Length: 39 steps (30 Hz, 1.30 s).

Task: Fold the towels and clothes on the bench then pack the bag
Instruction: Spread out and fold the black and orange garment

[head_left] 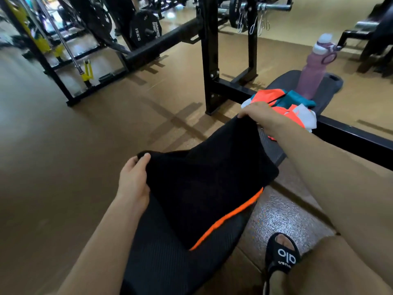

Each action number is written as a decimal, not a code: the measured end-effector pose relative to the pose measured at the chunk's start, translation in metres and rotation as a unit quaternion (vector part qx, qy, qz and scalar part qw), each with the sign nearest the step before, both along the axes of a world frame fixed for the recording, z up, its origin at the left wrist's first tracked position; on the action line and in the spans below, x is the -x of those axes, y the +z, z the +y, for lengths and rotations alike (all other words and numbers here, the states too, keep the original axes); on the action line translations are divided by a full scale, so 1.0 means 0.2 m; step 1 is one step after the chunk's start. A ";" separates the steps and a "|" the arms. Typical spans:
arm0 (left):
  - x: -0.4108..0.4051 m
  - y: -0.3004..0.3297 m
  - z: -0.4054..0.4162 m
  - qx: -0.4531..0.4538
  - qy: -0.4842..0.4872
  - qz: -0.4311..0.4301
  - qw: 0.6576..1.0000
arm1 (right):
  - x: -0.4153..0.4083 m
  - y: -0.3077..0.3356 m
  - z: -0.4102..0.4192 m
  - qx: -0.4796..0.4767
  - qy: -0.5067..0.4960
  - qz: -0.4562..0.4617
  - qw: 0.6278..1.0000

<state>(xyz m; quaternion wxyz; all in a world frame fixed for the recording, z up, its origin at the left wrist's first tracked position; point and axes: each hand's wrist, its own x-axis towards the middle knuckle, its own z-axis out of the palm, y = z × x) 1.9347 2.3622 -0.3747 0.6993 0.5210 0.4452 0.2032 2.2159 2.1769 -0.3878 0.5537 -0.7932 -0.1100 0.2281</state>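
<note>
Head view, the only 1. Person sits or stands over a black padded bench (161, 258), both arms reaching forward. Left hand (133, 184) grasps 1 corner of a black towel (208, 186), thumb on top, fingers curled under the cloth. Right hand (263, 118) grasps the far corner, fingers curled over the edge. Towel is lifted between the 2 hands, its lower part draping onto the bench; an orange strip (229, 218) shows along its lower edge, can't tell if it is trim or another item underneath.

Step in hand: folding the black towel, early in the task judging by what remains. Just beyond the right hand lies an unfolded pile of clothes (287, 105), orange, teal and white, on the bench. Past it a pink bottle (312, 69) stands upright near the bench end. No bag in view.

Next move likely calls for bringing the 2 held corners together or laying the towel flat, keeping the edges matched.

Room: bare bench surface near the person is narrow, towel overhangs the left edge toward the floor (53, 167). Open floor on the left. Black rack frame (210, 60) stands close behind the bench, and the pile crowds the far side. A sandal (282, 256) is beside the bench on the right.
</note>
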 end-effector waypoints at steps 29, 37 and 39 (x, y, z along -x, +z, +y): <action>0.70 -0.60 -0.43 0.185 -0.056 0.159 0.968 | 0.54 -0.55 -0.35 0.230 0.032 -0.158 0.960; 0.70 -0.58 -0.39 0.134 -0.104 0.164 0.972 | 0.49 -0.54 -0.38 0.243 0.047 -0.090 0.965; 0.69 -0.57 -0.33 0.160 -0.109 0.155 0.969 | 0.47 -0.52 -0.37 0.252 0.063 -0.091 0.962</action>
